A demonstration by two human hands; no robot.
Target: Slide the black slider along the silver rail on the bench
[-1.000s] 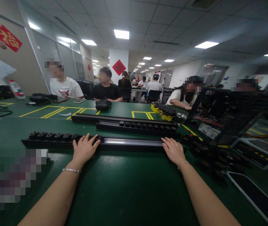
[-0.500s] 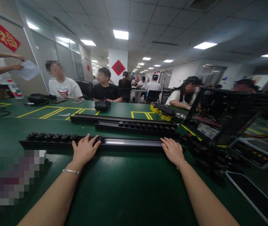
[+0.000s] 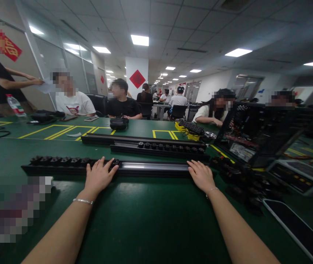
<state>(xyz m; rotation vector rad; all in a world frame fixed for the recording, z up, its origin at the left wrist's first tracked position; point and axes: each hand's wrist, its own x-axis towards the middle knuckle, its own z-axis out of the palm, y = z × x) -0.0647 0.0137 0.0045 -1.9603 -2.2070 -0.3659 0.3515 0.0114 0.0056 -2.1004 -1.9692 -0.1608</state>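
Observation:
Across the green table lies a long black channel (image 3: pixel 156 172), with a row of small black roller-like pieces (image 3: pixel 63 160) in its left part and a shiny strip (image 3: pixel 151 165) on the right. My left hand (image 3: pixel 99 175) rests with spread fingers on the middle of the channel, over the end of the row. Under its fingertips the pieces are partly hidden. My right hand (image 3: pixel 202 176) lies with stretched fingers on the channel's right end. Neither hand wraps round anything. Behind are a second black channel (image 3: pixel 96 139) and a shorter one with similar pieces (image 3: pixel 170 147).
To the right stand an open computer case (image 3: pixel 244 135), a heap of black pieces (image 3: pixel 244 183), a grey-black box (image 3: pixel 296 176) and a phone (image 3: pixel 294 223). A black pouch (image 3: pixel 118 123) and a bottle (image 3: pixel 15 106) lie farther back. Several people sit beyond the table.
My hands stay almost where they were on the channel. At the far left, a standing person in black has come further into view, and the white sheet has shifted right.

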